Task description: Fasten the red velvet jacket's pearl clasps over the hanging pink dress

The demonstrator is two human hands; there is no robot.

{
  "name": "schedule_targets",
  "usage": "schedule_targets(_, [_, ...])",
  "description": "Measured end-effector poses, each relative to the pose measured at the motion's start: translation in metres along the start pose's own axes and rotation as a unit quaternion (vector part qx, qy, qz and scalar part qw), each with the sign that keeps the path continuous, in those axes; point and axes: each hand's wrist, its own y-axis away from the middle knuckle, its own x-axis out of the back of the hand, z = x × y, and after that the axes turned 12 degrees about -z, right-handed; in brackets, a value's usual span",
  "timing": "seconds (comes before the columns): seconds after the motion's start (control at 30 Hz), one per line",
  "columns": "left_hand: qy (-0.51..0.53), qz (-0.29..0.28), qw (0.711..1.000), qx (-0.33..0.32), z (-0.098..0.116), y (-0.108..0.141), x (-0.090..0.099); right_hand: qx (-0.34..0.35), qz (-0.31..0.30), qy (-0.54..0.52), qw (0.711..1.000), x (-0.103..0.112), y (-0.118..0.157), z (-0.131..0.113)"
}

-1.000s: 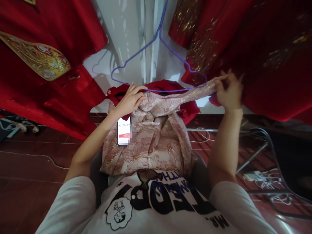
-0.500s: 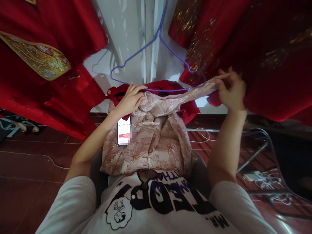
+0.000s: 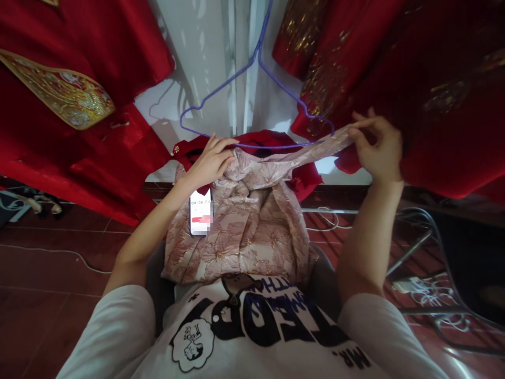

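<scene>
A pink brocade garment (image 3: 221, 247) with a raised floral pattern covers my lap. My right hand (image 3: 379, 150) pinches the end of a long piece of it between thumb and fingers, drawn taut up to the right. My left hand (image 3: 211, 160) grips the gathered fabric at the upper middle, by the bottom bar of a purple hanger (image 3: 232, 79). That bar runs just above the stretched pink cloth. Behind the cloth lies dark red fabric (image 3: 260, 138), partly hidden. A lit phone (image 3: 201, 213) showing a timer rests on the garment under my left forearm.
Red garments with gold embroidery hang at the left (image 3: 130, 42) and right (image 3: 445, 142). A dark chair with a metal frame (image 3: 437, 231) stands at the right, near tangled white cables (image 3: 434, 297). Another cable (image 3: 79, 255) crosses the tiled floor at left.
My right hand has shifted slightly to the right, still pinching the pink fabric. The hanger has moved a touch to the right. My left hand stays in place.
</scene>
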Motion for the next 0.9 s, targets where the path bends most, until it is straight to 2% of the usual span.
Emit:
schedule_targets(0.1, [0.01,-0.006,1.0,-0.014,-0.001,0.0,0.0,0.038,0.052,-0.085,0.994,-0.013,-0.005,-0.012])
schedule_targets(0.2, [0.028,-0.008,0.999,-0.02,-0.003,-0.002,-0.001,0.042,0.085,-0.087,0.992,-0.029,-0.016,-0.027])
schedule_targets(0.4, [0.054,-0.006,0.998,-0.018,0.0,-0.009,-0.01,0.018,0.076,-0.031,0.996,-0.061,-0.034,-0.065])
schedule_targets(0.5, [0.068,0.021,0.997,-0.02,-0.006,-0.008,-0.009,-0.009,0.054,-0.03,0.998,-0.067,-0.033,-0.074])
schedule_targets(0.6, [0.08,0.115,0.99,0.025,-0.033,-0.001,0.002,-0.035,0.024,-0.043,0.998,-0.066,-0.03,-0.075])
schedule_targets(0.67, [0.066,0.223,0.967,0.107,-0.061,0.009,0.012,-0.045,0.004,-0.05,0.998,-0.063,-0.031,-0.074])
schedule_targets(0.73, [0.043,0.288,0.937,0.191,-0.091,0.02,0.022,-0.047,-0.009,-0.055,0.997,-0.06,-0.033,-0.073])
schedule_targets(0.83, [0.051,0.284,0.918,0.271,-0.126,0.035,0.026,-0.046,-0.016,-0.057,0.997,-0.057,-0.036,-0.074])
schedule_targets(0.9, [0.056,0.263,0.911,0.312,-0.139,0.039,0.022,-0.049,-0.014,-0.057,0.997,-0.055,-0.036,-0.076])
